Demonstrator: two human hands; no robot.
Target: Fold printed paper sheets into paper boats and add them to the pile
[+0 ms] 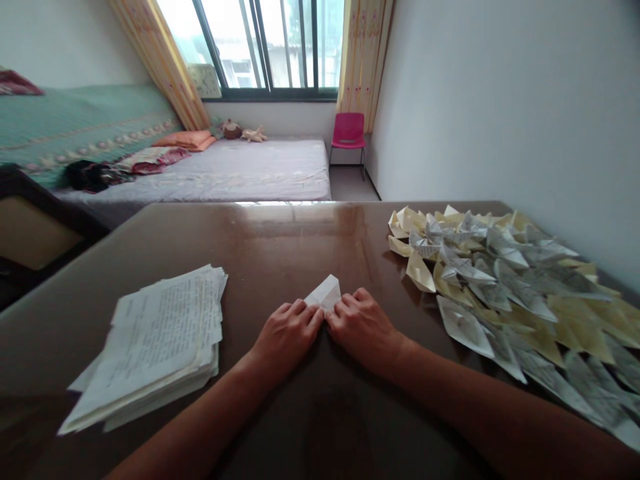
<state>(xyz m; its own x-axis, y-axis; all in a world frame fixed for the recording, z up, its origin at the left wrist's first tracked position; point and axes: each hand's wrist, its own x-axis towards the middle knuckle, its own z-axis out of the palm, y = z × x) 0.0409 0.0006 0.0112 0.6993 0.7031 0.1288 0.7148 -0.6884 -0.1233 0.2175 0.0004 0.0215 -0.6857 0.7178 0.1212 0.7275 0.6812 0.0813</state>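
Note:
A small folded piece of white paper (325, 291) lies on the brown table between my two hands, its pointed end facing away from me. My left hand (291, 331) is closed on its left side, fingers curled and thumb pressing near the middle. On the other side my right hand (361, 325) grips the paper with bent fingers, its thumb close to the left one. The lower part of the paper is hidden under the fingers.
To the left rests an uneven stack of written paper sheets (160, 333). Many folded paper boats (465, 267), white and yellowish, cover the right side of the glossy table (280, 247). Beyond its far edge are a bed (270, 167) and a pink chair (349, 131).

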